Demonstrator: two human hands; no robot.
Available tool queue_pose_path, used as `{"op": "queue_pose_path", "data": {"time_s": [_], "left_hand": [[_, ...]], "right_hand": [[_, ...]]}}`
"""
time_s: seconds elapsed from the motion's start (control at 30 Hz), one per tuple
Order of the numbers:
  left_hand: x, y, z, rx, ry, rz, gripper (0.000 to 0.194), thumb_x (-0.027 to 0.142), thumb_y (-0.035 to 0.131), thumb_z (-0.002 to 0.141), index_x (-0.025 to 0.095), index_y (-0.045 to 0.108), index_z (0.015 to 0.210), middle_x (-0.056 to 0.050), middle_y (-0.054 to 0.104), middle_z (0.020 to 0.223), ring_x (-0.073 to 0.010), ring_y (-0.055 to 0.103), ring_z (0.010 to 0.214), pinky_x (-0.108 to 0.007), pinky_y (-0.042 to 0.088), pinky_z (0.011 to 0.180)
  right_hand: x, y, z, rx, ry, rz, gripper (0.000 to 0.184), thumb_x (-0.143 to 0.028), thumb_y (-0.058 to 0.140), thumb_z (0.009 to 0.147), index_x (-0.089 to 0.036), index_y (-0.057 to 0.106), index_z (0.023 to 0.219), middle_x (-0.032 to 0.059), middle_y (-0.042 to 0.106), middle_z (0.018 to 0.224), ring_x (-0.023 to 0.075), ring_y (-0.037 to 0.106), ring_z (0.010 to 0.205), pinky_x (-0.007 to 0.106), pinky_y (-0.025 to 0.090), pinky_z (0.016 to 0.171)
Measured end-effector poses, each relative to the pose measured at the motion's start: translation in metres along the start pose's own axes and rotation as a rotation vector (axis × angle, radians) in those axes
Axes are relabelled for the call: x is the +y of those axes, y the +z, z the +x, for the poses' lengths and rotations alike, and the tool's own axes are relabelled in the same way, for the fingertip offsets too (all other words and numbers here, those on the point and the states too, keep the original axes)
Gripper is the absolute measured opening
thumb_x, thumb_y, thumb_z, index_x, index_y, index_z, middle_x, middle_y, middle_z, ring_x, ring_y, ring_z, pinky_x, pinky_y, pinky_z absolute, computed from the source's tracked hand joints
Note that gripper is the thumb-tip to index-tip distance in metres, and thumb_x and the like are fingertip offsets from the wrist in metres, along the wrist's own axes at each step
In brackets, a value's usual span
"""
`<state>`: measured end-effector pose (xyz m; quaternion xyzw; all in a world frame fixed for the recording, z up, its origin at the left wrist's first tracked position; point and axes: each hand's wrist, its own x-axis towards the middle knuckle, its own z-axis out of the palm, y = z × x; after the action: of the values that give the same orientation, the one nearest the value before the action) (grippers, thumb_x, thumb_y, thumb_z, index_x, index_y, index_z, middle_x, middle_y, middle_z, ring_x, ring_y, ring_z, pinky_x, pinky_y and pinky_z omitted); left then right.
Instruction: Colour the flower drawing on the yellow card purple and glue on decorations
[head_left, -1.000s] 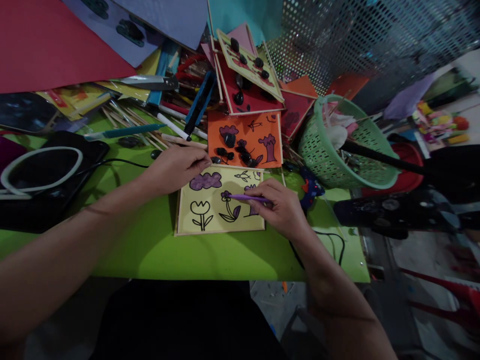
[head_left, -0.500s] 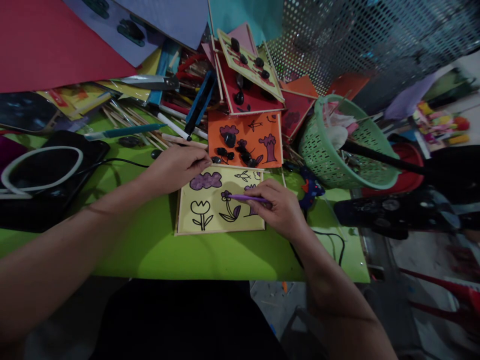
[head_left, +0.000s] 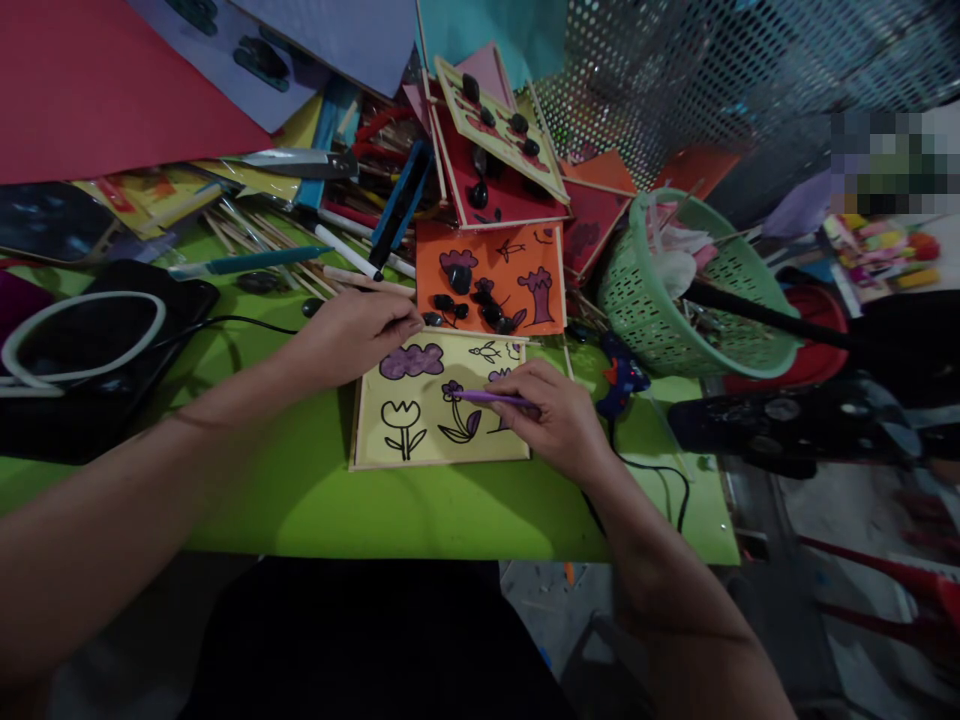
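A yellow card (head_left: 420, 440) framed with thin wooden sticks lies on the green table. Its black-outlined drawings include a tulip, a flower, a bird, a cloud and a partly hidden tree; the cloud and some flower parts are purple. Between the closed fingers of my right hand (head_left: 555, 415) is a purple felt-tip pen (head_left: 495, 397), its tip at the flower's head. My left hand (head_left: 367, 335) rests over the card's upper left corner with its fingers curled together; whatever is under them is hidden. Just beyond lies an orange card (head_left: 499, 245) with purple drawings and black stones.
Behind stand more stick-framed cards (head_left: 517, 190) with stones. Pens, sticks, a blue cutter (head_left: 401, 205) and scissors (head_left: 300, 163) crowd the left back. A green basket (head_left: 637, 270) and a glue gun (head_left: 621, 375) with a cord are to the right. A black device (head_left: 90, 400) lies left.
The purple pen and my right hand have shifted very slightly at the flower's head. My left hand and the yellow card stay in place.
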<state>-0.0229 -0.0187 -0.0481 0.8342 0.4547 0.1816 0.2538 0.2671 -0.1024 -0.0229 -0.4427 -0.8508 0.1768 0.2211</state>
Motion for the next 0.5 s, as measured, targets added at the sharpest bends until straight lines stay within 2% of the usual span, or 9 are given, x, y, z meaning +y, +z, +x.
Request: {"op": "queue_pose_path", "data": {"time_s": [0.5], "left_hand": [[0.0032,-0.0017,0.0010,-0.002,-0.019,0.020,0.039,0.039,0.043,0.101,0.017,0.075,0.097,-0.010,0.079,0.101,-0.0229,0.071,0.082,-0.032,0.044,0.070]], "right_hand": [[-0.0003,0.0002,0.0004,-0.007,0.007,0.027,0.012,-0.020,0.068,0.100,-0.023,0.077,0.107,0.0066,0.075,0.098,0.0203,0.070,0.090,0.032,0.055,0.077]]}}
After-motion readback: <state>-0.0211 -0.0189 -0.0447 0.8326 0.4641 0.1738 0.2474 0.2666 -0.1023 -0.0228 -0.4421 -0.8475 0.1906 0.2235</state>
